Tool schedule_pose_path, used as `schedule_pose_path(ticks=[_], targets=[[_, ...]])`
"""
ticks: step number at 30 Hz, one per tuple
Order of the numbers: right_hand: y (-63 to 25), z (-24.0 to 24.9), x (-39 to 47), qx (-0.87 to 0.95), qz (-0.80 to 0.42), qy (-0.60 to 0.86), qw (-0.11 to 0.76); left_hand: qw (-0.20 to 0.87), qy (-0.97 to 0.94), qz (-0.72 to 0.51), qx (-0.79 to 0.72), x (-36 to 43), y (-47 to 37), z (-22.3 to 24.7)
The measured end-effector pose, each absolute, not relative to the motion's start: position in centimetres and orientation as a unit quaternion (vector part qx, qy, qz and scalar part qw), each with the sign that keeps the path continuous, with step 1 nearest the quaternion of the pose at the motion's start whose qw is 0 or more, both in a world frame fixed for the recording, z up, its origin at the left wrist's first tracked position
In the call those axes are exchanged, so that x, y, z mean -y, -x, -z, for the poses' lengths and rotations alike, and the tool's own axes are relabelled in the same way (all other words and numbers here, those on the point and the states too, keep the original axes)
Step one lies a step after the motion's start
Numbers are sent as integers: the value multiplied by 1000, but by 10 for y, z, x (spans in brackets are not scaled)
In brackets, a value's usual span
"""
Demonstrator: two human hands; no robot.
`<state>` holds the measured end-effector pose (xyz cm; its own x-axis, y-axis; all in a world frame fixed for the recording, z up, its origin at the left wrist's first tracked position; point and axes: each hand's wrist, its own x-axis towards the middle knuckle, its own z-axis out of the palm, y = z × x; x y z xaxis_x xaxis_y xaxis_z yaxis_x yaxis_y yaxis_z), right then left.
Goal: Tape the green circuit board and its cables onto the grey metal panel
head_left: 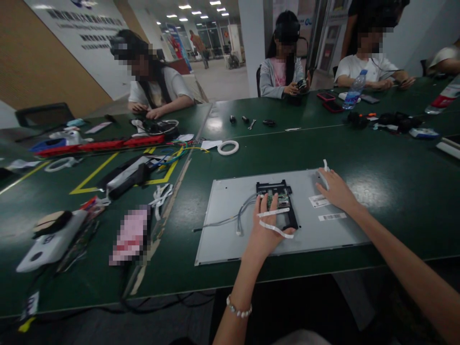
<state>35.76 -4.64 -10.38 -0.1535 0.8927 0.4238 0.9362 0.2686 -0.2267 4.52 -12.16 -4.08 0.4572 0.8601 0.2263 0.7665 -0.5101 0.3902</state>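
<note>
A flat grey-white panel (223,230) lies on the table in front of me. Near its middle are a black plastic bracket (293,218), a green circuit board (283,200) and a bundle of grey cables (244,209) running left. My left hand (264,235) rests over the board and bracket with its fingers spread. Two white tape strips (275,229) lie across those fingers and the thumb. My right hand (338,191) lies on the panel's far right part, thumb and fingers apart. A short white strip (326,165) sticks up at its fingertips, beside paper labels (319,201).
A white tape roll (228,147) lies beyond the panel, with a small wrench (252,124) farther back. Left of the table seam are a pink item (131,235), a white device (52,242) and a red strip (104,144). Several people sit across the table near a bottle (355,90).
</note>
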Motion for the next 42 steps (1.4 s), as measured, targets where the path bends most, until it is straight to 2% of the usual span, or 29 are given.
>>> schedule_pose_path(ticks=[7, 22, 25, 29, 33, 36, 42], targets=[[-357, 103, 49, 747, 45, 612, 257, 74, -839, -218, -494, 122, -55, 47], [-348, 94, 37, 740, 54, 624, 244, 67, -853, -208, -473, 100, -51, 49], [-346, 88, 31, 730, 33, 622, 279, 76, -850, -191, -484, 98, -50, 45], [-339, 74, 27, 676, -65, 604, 417, 90, -842, -205, -491, 87, -46, 26], [-311, 49, 25, 550, -298, 560, 543, 88, -868, -254, -418, 56, -42, 3], [-282, 31, 22, 509, -397, 505, 573, 90, -878, -269, -385, 32, -41, -1], [-235, 31, 30, 501, -438, 484, 569, 69, -869, -291, -394, 28, -42, 18]])
